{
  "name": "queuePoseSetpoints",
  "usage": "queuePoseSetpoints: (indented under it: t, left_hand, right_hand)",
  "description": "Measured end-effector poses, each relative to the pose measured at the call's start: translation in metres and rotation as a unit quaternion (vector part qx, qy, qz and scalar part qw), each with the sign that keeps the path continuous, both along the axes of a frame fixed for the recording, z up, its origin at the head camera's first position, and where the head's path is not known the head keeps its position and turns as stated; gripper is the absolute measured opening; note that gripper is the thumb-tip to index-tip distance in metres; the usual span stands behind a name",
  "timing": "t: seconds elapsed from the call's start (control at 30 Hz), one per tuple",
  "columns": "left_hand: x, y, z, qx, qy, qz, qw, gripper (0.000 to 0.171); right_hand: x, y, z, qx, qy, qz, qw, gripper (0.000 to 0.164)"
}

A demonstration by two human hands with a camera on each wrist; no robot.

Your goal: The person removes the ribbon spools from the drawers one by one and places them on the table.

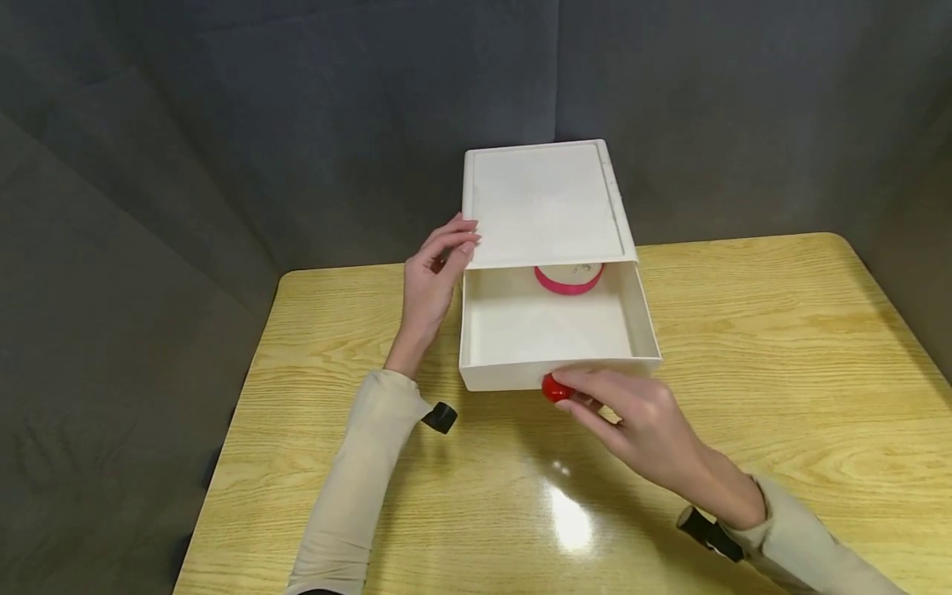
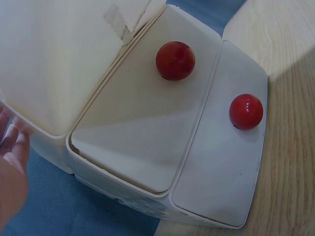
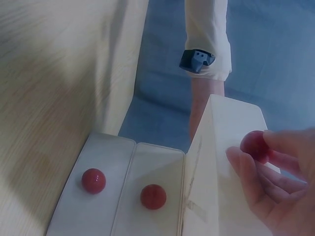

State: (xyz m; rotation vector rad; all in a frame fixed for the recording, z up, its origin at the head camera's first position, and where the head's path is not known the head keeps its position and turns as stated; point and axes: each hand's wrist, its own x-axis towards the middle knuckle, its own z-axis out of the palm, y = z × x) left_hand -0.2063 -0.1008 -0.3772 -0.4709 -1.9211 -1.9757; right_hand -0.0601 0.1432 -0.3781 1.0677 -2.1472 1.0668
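Note:
A white drawer cabinet [image 1: 543, 207] stands at the back of the table, its top drawer [image 1: 550, 330] pulled out toward me. My right hand [image 1: 647, 417] pinches the red round knob [image 1: 554, 389] on that drawer's front between thumb and fingers. At the cabinet's left side, my left hand [image 1: 431, 285] has its fingertips on the top's front left corner. Inside the drawer, toward the back, lies a round thing with a pink rim [image 1: 568, 286] and a pale middle, partly hidden under the cabinet top.
Below the open drawer are two closed drawers, each with a red knob: the middle knob [image 2: 175, 60] and the lower knob [image 2: 246, 111]. The wood-grain table [image 1: 312, 330] reaches out on both sides. Dark cloth [image 1: 335, 107] hangs behind the cabinet.

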Motion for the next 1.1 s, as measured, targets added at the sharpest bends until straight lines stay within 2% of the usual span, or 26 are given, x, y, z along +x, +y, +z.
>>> queuePoseSetpoints:
  t: [0.47,0.9,1.1]
  left_hand:
    - [0.002,-0.001,0.000,0.002,0.003,-0.002,1.0000,0.018]
    - [0.004,-0.001,0.001,0.002,0.009,0.001,1.0000,0.017]
    - [0.004,-0.001,0.001,0.007,0.011,-0.003,0.9999,0.017]
  right_hand:
    - [0.010,0.001,0.000,-0.004,-0.004,-0.001,1.000,0.045]
    - [0.021,-0.003,0.005,-0.019,0.038,0.032,0.999,0.035]
    - [0.023,-0.002,0.004,-0.004,0.025,0.034,0.999,0.035]
